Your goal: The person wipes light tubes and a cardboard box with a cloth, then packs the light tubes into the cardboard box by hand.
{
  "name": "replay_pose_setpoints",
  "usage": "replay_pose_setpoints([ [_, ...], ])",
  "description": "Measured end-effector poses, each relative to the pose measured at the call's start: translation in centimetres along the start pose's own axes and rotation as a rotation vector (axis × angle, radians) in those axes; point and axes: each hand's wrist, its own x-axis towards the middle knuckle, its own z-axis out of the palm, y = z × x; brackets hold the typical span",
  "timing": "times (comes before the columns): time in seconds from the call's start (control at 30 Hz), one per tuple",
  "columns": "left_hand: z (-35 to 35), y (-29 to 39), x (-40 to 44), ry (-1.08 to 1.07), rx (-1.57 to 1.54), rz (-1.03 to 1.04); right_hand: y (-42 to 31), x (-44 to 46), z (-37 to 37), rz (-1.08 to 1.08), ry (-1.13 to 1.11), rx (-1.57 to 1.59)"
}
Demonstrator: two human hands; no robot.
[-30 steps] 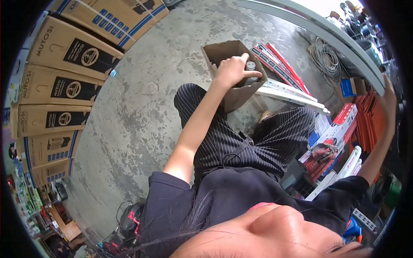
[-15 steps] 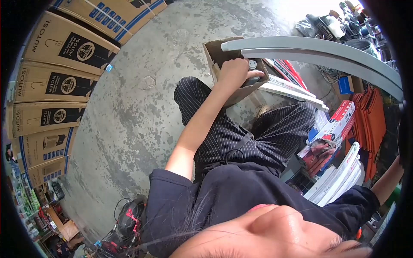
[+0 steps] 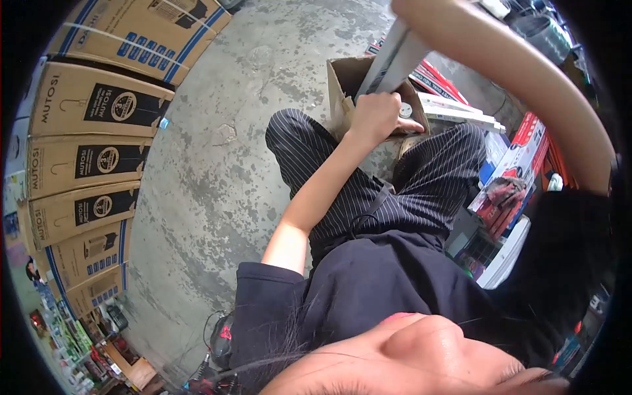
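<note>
My left hand (image 3: 376, 118) reaches over the near side of an open cardboard box (image 3: 339, 76), fingers curled and closed. What they grip is hidden. The lower end of a pair of long pale grey-white plastic strips (image 3: 395, 59) comes down into the box just behind that hand; whether the fingers touch them I cannot tell. A small white round object (image 3: 405, 110) shows inside the box beside my fingers. My right forearm (image 3: 507, 56) stretches across the upper right over the strips, and its hand lies beyond the top edge.
Stacked cartons (image 3: 99, 158) line the left side. Behind the box lie red and white long packages (image 3: 454, 108). A red-and-white box (image 3: 520, 148) with dirty pink gloves (image 3: 503, 197) stands by my right knee. The concrete floor (image 3: 204, 171) is stained.
The strips have swung from lying out to the right to standing steeply, their lower ends now in the box. My right arm has risen from the far right to the top. My left hand stays at the box.
</note>
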Motion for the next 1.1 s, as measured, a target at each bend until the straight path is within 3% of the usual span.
replay_pose_setpoints([
  [0.13,0.3,-0.5,-0.2,0.010,-0.032,-0.022,-8.8,1.2,1.5,-0.071,-0.110,-0.076],
  [0.2,0.0,-0.6,-0.2,-0.100,0.002,-0.030,-11.9,0.9,1.7,-0.092,-0.129,-0.118],
  [0.27,0.5,-1.2,-0.1,0.153,-0.028,0.048,-14.0,0.8,1.6,-0.094,-0.116,-0.150],
  [0.3,0.2,-1.5,0.0,0.050,-0.008,0.028,-14.5,1.1,1.8,-0.099,-0.107,-0.121],
  [0.33,0.0,-1.7,0.2,0.039,-0.014,0.032,-14.3,2.0,2.3,-0.121,-0.105,-0.035],
  [0.43,-0.7,-2.6,0.6,-0.012,0.045,-0.136,-12.7,6.2,5.9,-0.316,-0.202,0.823],
  [0.47,-0.7,-3.0,0.7,-0.036,-0.006,-0.182,-12.4,5.1,5.9,-0.313,-0.201,0.817],
  [0.5,-0.7,-3.3,0.6,-0.035,-0.015,-0.186,-11.9,3.0,5.7,-0.241,0.053,0.844],
  [0.57,-1.3,-3.2,0.3,-0.066,0.018,-0.179,-10.5,4.2,5.4,-0.260,-0.281,1.030],
  [0.67,-1.7,-2.9,-1.0,-0.029,-0.020,-0.169,-14.2,2.8,12.1,-0.112,0.374,1.338],
  [0.7,-1.8,-2.8,-1.6,0.040,-0.022,-0.115,-13.8,1.7,11.8,-0.113,0.381,1.337],
  [0.77,-1.2,-3.1,-2.3,0.132,-0.070,-0.117,-14.0,-1.3,11.3,-0.020,0.128,1.764],
  [0.8,-1.0,-3.2,-2.5,0.222,-0.123,-0.117,-14.7,-2.0,13.0,-0.025,0.127,1.773],
  [0.87,-1.1,-3.1,-2.6,0.309,-0.317,-0.166,-17.3,-4.2,17.3,0.228,0.092,2.085],
  [0.93,-1.2,-2.9,-2.7,0.277,-0.282,-0.158,-17.6,-6.7,19.8,0.344,-0.024,2.025],
  [1.0,-0.7,-3.0,-2.7,0.254,-0.180,-0.120,-19.3,-9.1,23.5,0.359,0.046,2.096],
  [1.1,-0.7,-2.8,-2.2,0.229,-0.234,-0.140,-20.8,-12.3,25.3,0.419,-0.075,2.141],
])
